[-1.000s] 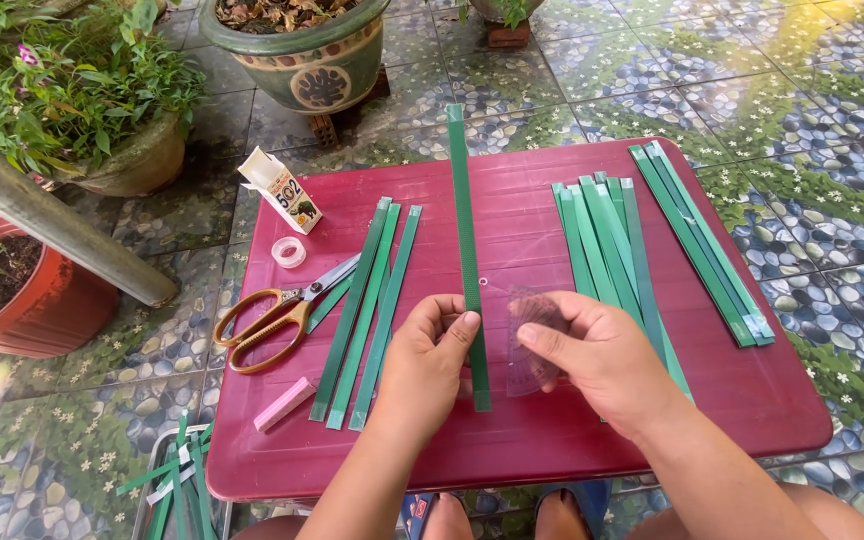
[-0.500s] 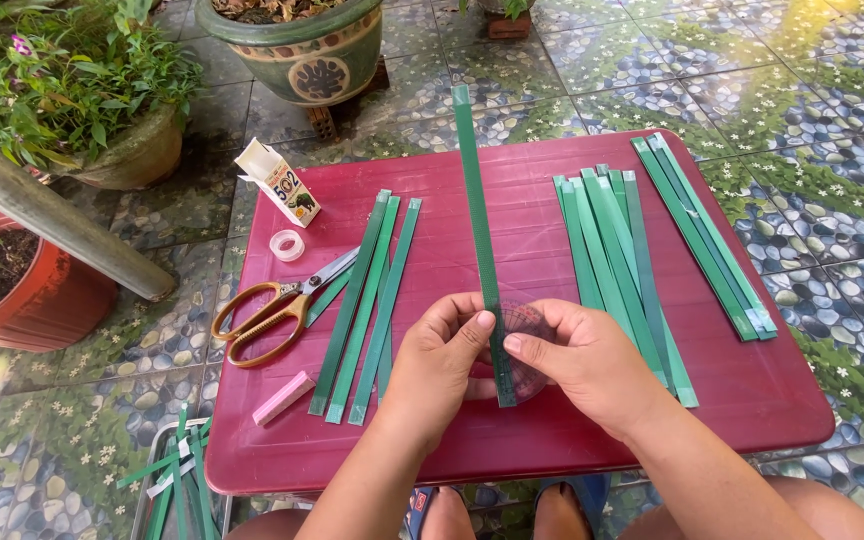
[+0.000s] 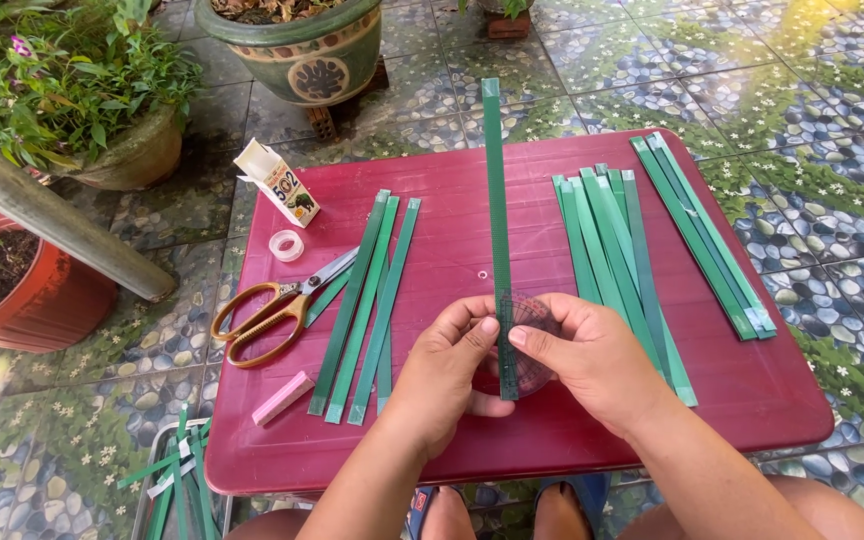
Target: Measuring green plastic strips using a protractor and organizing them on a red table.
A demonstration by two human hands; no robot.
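Observation:
A long green strip (image 3: 495, 210) lies lengthwise down the middle of the dark red table (image 3: 452, 245). My left hand (image 3: 449, 375) pinches the strip's near end from the left. My right hand (image 3: 592, 360) meets it from the right, fingertips on the strip and on a clear round protractor (image 3: 530, 310) that sits under the strip's near end. A bundle of green strips (image 3: 367, 295) lies left of my hands. Another bundle (image 3: 612, 250) lies to the right, partly under my right hand.
A third strip bundle (image 3: 702, 235) lies at the table's right. Orange-handled scissors (image 3: 272, 310), a tape roll (image 3: 286, 245), a small carton (image 3: 277, 182) and a pink eraser (image 3: 283, 397) sit at the left. Plant pots (image 3: 302, 50) and a grey pole (image 3: 47, 215) stand beyond. Strip scraps (image 3: 177, 480) fill a basket below.
The strip's near end has shifted right and it now lies straighter. My right hand has closed in from the right onto the strip and the protractor.

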